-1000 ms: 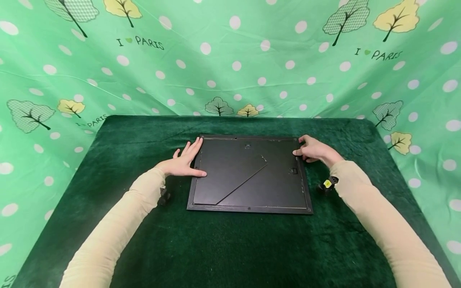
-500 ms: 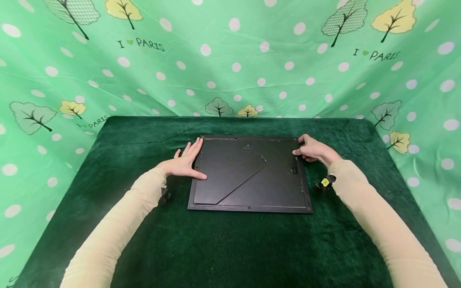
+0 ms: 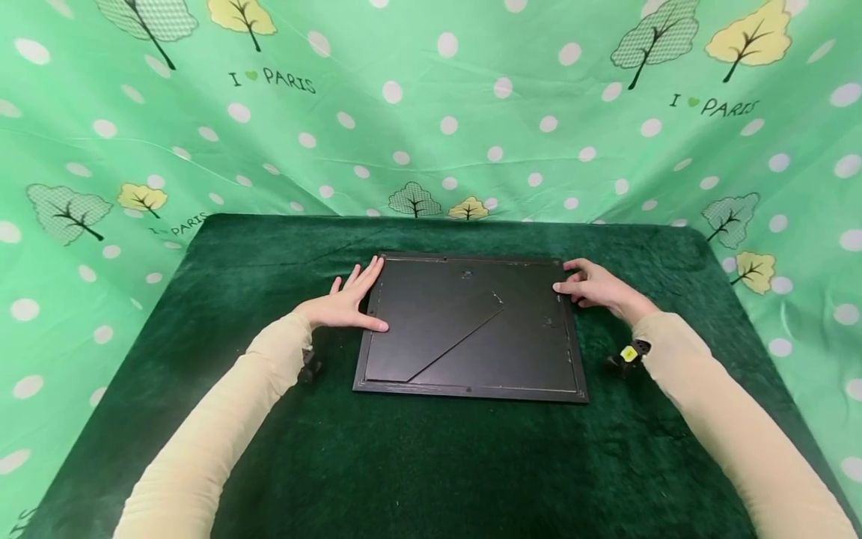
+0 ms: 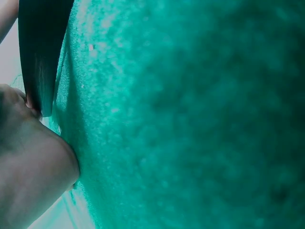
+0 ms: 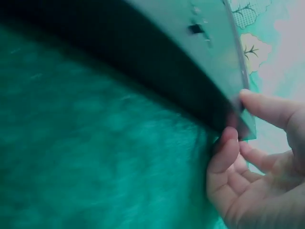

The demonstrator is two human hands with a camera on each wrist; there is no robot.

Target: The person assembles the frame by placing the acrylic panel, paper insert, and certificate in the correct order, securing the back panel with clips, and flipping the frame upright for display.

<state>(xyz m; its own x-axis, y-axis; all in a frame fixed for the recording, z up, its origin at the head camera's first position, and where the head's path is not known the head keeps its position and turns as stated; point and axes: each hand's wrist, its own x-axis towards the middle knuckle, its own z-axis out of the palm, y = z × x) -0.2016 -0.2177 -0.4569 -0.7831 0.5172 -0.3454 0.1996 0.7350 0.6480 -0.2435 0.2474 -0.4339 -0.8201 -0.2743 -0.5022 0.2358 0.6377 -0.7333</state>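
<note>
A black picture frame lies back side up on the dark green cloth, its stand leg folded flat against the backing. On its left side, my left hand rests with straight, spread fingers along the edge and the thumb on the back. My right hand pinches the right edge near the far corner. In the right wrist view, the thumb is on top of the frame and curled fingers are at its side and underside. The left wrist view shows the frame's edge beside the hand; the left fingertips are mostly hidden there.
The table under the dark green velvet cloth extends around the frame on all sides. Behind it and at both sides hangs a light green curtain with white dots and printed trees. Small dark wrist cameras sit under the sleeves.
My right wrist has shifted slightly outward and toward me, while the fingers keep to the same corner. The left hand and the picture frame stay nearly in place; the whole view drifts a little.
</note>
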